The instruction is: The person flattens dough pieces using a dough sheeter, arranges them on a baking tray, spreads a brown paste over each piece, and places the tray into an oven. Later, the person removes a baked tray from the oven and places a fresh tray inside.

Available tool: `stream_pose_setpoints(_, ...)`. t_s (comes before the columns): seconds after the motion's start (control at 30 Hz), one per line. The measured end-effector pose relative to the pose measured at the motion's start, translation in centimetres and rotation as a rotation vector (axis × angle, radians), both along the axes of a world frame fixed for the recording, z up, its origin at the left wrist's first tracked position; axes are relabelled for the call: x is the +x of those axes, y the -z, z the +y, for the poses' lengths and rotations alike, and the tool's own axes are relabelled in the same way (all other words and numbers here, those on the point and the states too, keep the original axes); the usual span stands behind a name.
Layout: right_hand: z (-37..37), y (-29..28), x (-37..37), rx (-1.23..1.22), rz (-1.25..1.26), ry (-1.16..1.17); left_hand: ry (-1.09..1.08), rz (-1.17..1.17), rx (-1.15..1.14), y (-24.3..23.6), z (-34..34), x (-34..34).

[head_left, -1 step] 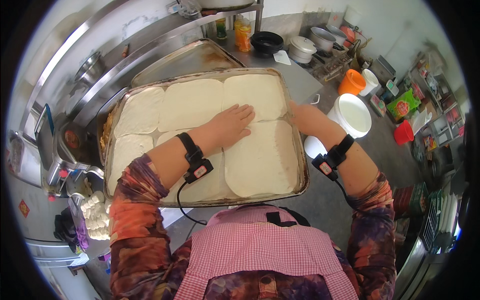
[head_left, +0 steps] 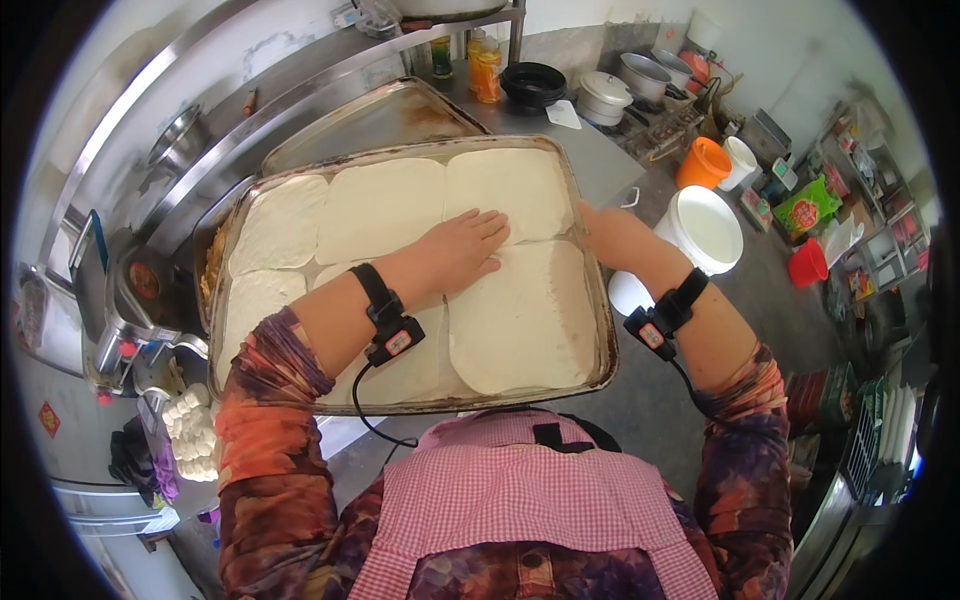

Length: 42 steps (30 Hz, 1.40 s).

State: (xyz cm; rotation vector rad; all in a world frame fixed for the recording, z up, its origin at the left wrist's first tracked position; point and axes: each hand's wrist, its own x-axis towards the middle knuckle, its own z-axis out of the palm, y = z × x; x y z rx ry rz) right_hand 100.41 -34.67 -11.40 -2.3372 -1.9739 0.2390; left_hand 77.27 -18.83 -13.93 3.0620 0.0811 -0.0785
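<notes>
A large metal baking tray with a browned rim lies in front of me. Several flat pale dough sheets cover it in two rows, their edges close together or touching. My left hand rests on the sheets right of the middle, palm down and fingers stretched out. At the tray's right side, my right hand grips the rim; its fingers are partly hidden. Just left of it, the near right dough sheet looks drier and rougher along its right edge.
Behind the tray leans a second metal tray. A pan of orange-brown food shows at its left edge. White dough pieces sit at the lower left. White bucket and orange bucket stand to the right, with pots beyond.
</notes>
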Motion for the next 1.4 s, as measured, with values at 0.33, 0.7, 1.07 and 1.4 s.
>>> stream_pose_setpoints(0.33,0.2,-0.4,0.0,-0.055,0.012,0.019,0.09,-0.054,-0.025,-0.1,-1.0,2.6)
stream_pose_setpoints(0.7,0.0,-0.2,0.0,0.04,-0.004,-0.028,0.097,-0.137,-0.051,0.5,-2.1,6.4)
stream_pose_setpoints(1.07,0.7,-0.1,-0.2,0.012,-0.076,0.013,0.17,-0.09,-0.123,-0.1,-4.8,6.2)
stream_pose_setpoints(1.4,1.9,-0.9,-0.5,-0.157,-0.144,-0.006,0.378,0.019,-0.101,-0.3,-13.3,2.1)
